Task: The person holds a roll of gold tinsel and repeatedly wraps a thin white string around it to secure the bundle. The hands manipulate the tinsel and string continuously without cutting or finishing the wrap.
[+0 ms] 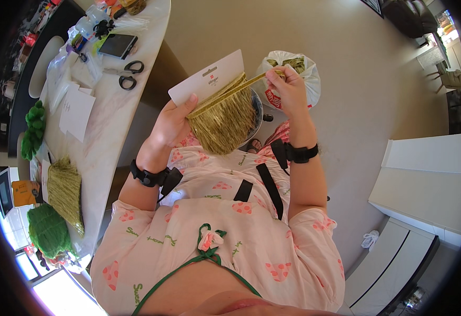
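My left hand (173, 122) grips the left end of a white header card (210, 77) with a hang slot, thumb on top. Gold metallic fringe trim (226, 126) is wrapped about the card, its strands hanging down over my lap. Between the fingertips of my right hand (287, 85) is the end of the trim's gold band (250, 83), drawn out taut to the right of the card. Below and behind the fringe a round container (257, 114) is partly hidden. Just beyond my right hand stands a white plastic bag (311, 75) with more gold fringe inside.
On the marble-look counter (112, 118) at left lie black-handled scissors (128, 75), a smartphone (116, 45), white cards (78, 112), another carded gold fringe (64, 193), green bundles (49, 231) and clear plastic packaging (59, 85). A white cabinet (424, 189) stands at right.
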Demonstrator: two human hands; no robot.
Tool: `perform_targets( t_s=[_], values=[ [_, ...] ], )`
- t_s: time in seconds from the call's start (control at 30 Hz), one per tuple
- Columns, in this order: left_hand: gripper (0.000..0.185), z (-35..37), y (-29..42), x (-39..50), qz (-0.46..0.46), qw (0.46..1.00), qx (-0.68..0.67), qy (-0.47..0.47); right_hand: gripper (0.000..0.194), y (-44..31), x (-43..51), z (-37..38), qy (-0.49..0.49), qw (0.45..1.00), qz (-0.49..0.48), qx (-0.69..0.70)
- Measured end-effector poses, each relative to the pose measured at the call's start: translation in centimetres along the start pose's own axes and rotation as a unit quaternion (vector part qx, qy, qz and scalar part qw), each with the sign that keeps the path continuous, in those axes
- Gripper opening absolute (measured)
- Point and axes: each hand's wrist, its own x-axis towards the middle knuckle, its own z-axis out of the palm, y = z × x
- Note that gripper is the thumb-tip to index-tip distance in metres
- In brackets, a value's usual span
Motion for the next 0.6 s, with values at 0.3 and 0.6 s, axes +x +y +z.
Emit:
perform_targets(
  t_s=[0.3,0.6],
  values=[
    [0.041,0.1,0.2,-0.8,-0.011,1.000,0.017,0.001,0.019,0.0,-0.4,1.5,-0.002,0.999,-0.025,0.025],
    [0.042,0.3,0.3,-1.1,-0.003,1.000,-0.013,-0.022,0.017,0.9,-0.2,1.8,-0.060,0.996,0.010,0.071]
  ],
)
